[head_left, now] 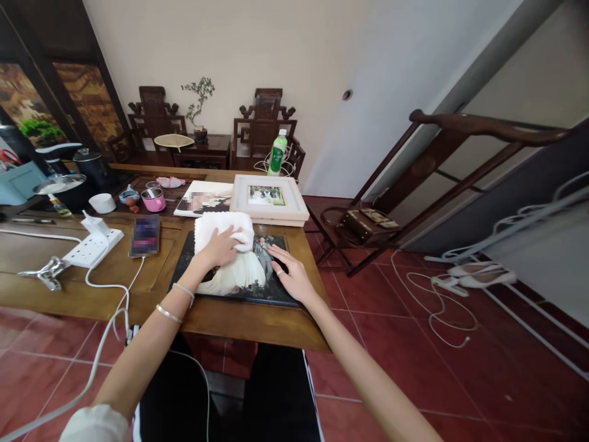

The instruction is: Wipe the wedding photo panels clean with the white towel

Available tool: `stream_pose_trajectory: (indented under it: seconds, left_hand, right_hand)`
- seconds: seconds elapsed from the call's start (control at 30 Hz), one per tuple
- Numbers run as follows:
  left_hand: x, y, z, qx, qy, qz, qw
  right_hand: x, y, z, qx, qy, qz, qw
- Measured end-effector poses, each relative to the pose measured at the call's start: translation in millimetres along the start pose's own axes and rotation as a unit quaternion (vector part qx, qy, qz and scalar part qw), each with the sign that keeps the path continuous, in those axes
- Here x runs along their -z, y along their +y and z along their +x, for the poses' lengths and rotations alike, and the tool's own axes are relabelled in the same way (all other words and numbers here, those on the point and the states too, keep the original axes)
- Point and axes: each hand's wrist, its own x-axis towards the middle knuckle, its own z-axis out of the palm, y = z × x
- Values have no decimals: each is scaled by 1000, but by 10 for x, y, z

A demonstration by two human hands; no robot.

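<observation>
A glossy photo panel, showing a person in a grey suit and a pale gown, lies flat near the table's right end. A folded white cloth with a scalloped edge covers its upper left part. My left hand rests on the cloth with its fingers spread, pressing it against the panel. On the panel's right side my right hand lies with fingers stretched out, touching the surface and holding nothing. Just behind the panel are a pale-framed picture and another photo board, partly under the frame.
On the wooden table are a phone, a white power strip, a pink mug and a green bottle. Cables trail off the front edge. A dark wooden chair stands right of the table.
</observation>
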Motion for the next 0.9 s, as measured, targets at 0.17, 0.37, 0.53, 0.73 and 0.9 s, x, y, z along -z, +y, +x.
stream_pose_trajectory:
  seconds: [0.17, 0.37, 0.53, 0.73, 0.9]
  left_hand:
    - [-53, 228, -604, -21, -30, -4, 999]
    - [-140, 570, -1444, -60, -44, -57, 996]
    - [-90, 412, -1190, -49, -48, -48, 996]
    - [46, -36, -435, 3, -23, -28, 999]
    - [77, -251, -230, 23, 14, -20, 999]
  right_hand:
    - [-1, -3, 3, 3, -3, -1, 1000]
    - [-1, -10, 1, 3, -2, 10, 1000]
    - [-2, -7, -1, 1, 0, 11, 1000]
    - [-7, 7, 0, 2, 7, 7, 1000]
    - [-3, 3, -1, 5, 5, 10, 1000]
